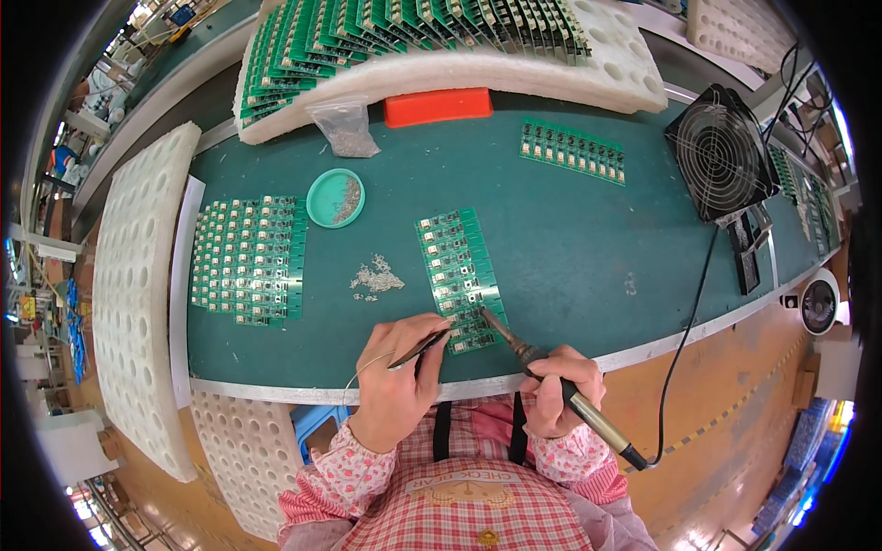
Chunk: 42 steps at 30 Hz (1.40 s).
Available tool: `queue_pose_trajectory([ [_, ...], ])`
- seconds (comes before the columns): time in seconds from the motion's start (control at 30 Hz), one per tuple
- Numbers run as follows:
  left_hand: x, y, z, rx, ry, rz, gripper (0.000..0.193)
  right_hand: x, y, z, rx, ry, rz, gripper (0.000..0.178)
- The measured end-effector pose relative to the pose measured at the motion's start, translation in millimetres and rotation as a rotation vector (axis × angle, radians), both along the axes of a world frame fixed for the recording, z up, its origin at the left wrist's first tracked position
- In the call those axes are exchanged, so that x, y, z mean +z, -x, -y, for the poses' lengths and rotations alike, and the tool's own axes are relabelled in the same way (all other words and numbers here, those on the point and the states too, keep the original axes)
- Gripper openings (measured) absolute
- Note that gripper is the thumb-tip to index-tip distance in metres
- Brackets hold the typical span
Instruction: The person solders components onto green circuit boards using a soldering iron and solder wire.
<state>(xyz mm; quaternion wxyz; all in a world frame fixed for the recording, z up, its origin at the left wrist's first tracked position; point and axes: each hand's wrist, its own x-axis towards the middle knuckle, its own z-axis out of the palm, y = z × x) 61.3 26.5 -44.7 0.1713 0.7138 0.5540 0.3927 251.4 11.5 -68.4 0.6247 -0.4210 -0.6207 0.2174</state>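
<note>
My left hand [393, 386] is closed around dark tweezers [421, 349], their tips at the lower left edge of a green circuit board panel [452, 262]. A thin wire [360, 369] curves beside that hand. My right hand [562, 384] grips a soldering iron [590, 415], its tip touching or just above the panel's lower right part. The panel lies flat, slightly tilted, with rows of white and black components. To its left is a loose pile of tiny metallic parts [377, 277]. Whether the tweezers pinch a part is too small to tell.
Left: stacked board panels [243, 262], a green dish [314, 213] of small parts, a white foam tray [138, 303]. Back: a plastic bag [344, 129], a red bar [438, 107], boards standing in foam [551, 78]. Right: another panel [573, 151], a black fan [723, 154], the iron's cord [684, 340].
</note>
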Motion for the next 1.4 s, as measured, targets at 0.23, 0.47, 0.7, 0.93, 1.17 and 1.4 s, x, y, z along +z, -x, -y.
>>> queue_pose_trajectory([
  [0.23,5.0,4.5,4.5,0.004,0.036,0.061,0.02,8.5,4.9,-10.5,-0.114,-0.031,0.233,0.027],
  [0.47,1.7,30.7,2.7,0.13,0.04,0.025,0.011,18.3,17.7,-19.4,-0.096,0.122,0.574,0.058],
  [0.7,-1.0,29.0,-12.7,0.216,0.018,0.025,0.013,18.1,19.3,-23.4,-0.121,0.131,0.549,0.056],
  [0.93,-8.7,29.9,-16.6,0.215,0.019,0.056,0.013,14.7,13.5,-20.0,-0.139,0.091,0.52,0.053],
  [1.17,-6.9,27.9,-19.3,0.213,0.009,0.025,0.013,13.6,13.3,-19.2,-0.134,0.09,0.52,0.05],
  [1.4,-8.8,29.5,-14.9,0.204,-0.008,0.004,0.016,14.8,12.3,-18.1,-0.135,0.101,0.519,0.048],
])
